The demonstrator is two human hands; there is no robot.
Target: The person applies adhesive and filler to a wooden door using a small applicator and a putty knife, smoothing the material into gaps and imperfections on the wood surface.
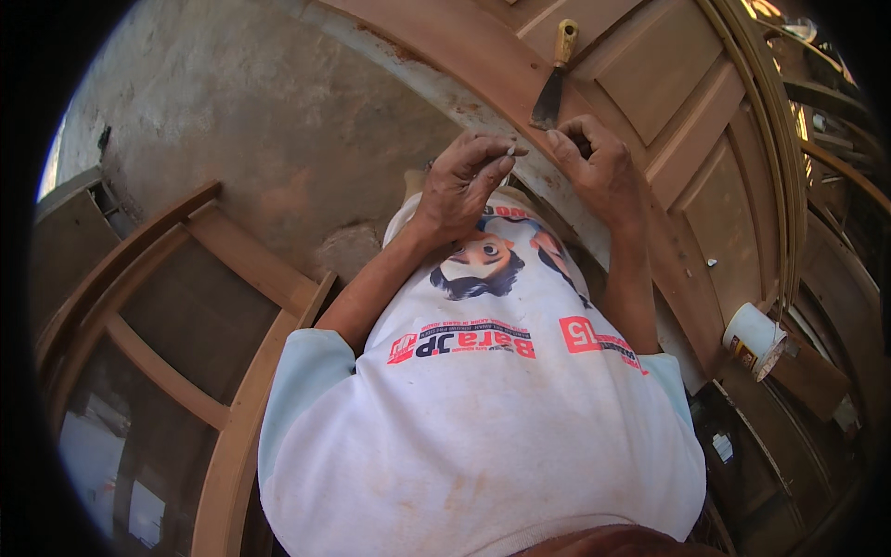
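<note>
My left hand (464, 181) is raised over my shirt, thumb and fingers closed on a small pale object (511, 151), too small to identify. My right hand (594, 172) is beside it, fingers curled and thumb near the index; what they hold, if anything, I cannot make out. Just past my right fingertips a putty knife (555, 70) with a wooden handle and dark blade lies on a brown wooden panel door (659, 74), its blade toward me.
A wooden frame with glass panes (176, 371) lies at left beside a grey, stained floor (232, 111). A white bucket (756, 339) sits by the door's lower right, near a board (807, 376). More wooden pieces (840, 260) crowd the right edge.
</note>
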